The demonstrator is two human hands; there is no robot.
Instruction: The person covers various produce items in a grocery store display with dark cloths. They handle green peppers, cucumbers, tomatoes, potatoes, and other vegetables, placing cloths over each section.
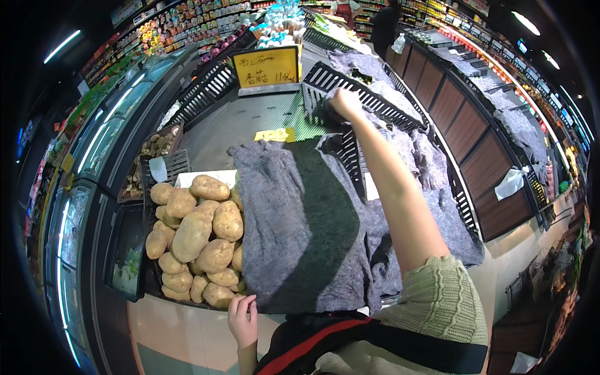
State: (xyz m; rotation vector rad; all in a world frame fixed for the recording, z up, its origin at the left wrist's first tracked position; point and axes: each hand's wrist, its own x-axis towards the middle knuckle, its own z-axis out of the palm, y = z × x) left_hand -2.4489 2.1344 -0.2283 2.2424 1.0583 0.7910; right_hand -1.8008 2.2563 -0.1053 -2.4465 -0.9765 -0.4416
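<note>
My right hand [346, 105] reaches far forward over the stand, its fingers closed on a dark bunched part of grey felt-like cloth [323, 110] by a black slatted crate [328, 77]. Low in the view, my left hand [243, 318] is at the near edge, by the corner of a large grey blanket [276, 220]. Whether its fingers grip the cloth cannot be told. To the left of that blanket lies a heap of potatoes [192, 234], partly covered by it. My arm's shadow falls across the blanket.
A yellow handwritten price sign [266, 68] stands mid-stand, with a smaller yellow card [274, 135] nearer. More grey cloths [412, 159] cover crates at right. Refrigerated cases [89, 187] line the left, wood-panelled shelving [450, 108] the right. Two people [385, 26] stand at the back.
</note>
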